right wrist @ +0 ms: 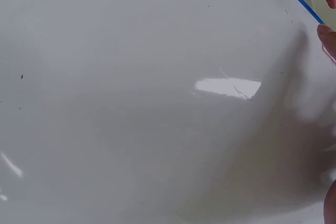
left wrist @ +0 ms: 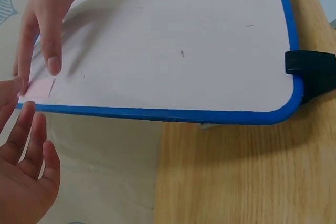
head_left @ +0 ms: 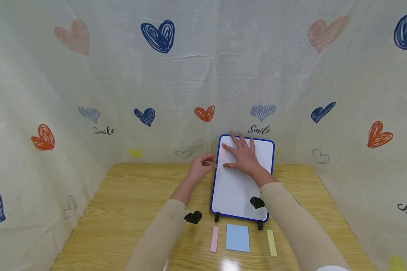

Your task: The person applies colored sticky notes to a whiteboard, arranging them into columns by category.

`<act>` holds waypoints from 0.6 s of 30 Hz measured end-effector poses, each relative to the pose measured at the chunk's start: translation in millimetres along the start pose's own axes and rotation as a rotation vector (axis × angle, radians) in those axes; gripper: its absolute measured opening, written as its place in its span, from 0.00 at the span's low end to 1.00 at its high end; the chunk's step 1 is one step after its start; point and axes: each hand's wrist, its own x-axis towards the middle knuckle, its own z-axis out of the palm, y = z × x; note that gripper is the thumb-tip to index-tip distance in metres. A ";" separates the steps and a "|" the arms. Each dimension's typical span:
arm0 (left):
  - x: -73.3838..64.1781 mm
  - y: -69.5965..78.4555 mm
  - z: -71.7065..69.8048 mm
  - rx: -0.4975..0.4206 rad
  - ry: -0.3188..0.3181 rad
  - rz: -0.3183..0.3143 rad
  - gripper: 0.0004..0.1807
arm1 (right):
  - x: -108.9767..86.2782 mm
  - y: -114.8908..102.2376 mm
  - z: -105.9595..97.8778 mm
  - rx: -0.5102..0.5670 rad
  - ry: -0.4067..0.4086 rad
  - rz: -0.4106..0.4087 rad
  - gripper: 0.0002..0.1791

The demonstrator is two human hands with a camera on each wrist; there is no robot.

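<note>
A whiteboard [head_left: 239, 188] with a blue frame stands tilted on the table, black feet under its lower edge. High on its left side sits a pink sticky note [head_left: 222, 153], seen also as a pink strip [left wrist: 40, 88] in the left wrist view. My right hand [head_left: 243, 156] lies over the upper part of the board with its fingers spread, a fingertip at the note. Beside the board's left edge is my left hand [head_left: 203, 168], fingers loosely bent and holding nothing visible; its fingertips come close to the note's end. The right wrist view shows mostly bare board.
In front of the board lie a pink sticky-note pad [head_left: 214, 239], a square blue pad [head_left: 237, 238] and a narrow yellow pad [head_left: 271, 242]. They rest on a wooden table [head_left: 139, 210]. A heart-printed curtain [head_left: 176, 82] hangs behind and at both sides.
</note>
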 end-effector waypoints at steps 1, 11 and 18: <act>-2.7 0.2 0.2 0.004 -0.003 0.000 0.21 | -1.5 -0.2 0.5 0.000 -0.002 -0.002 0.46; -24.2 1.5 -0.4 0.035 -0.027 0.019 0.20 | -19.3 -6.3 3.1 0.057 -0.020 -0.056 0.48; -37.9 0.1 -3.2 0.059 -0.040 0.031 0.23 | -36.8 -12.8 7.3 0.122 0.046 -0.113 0.51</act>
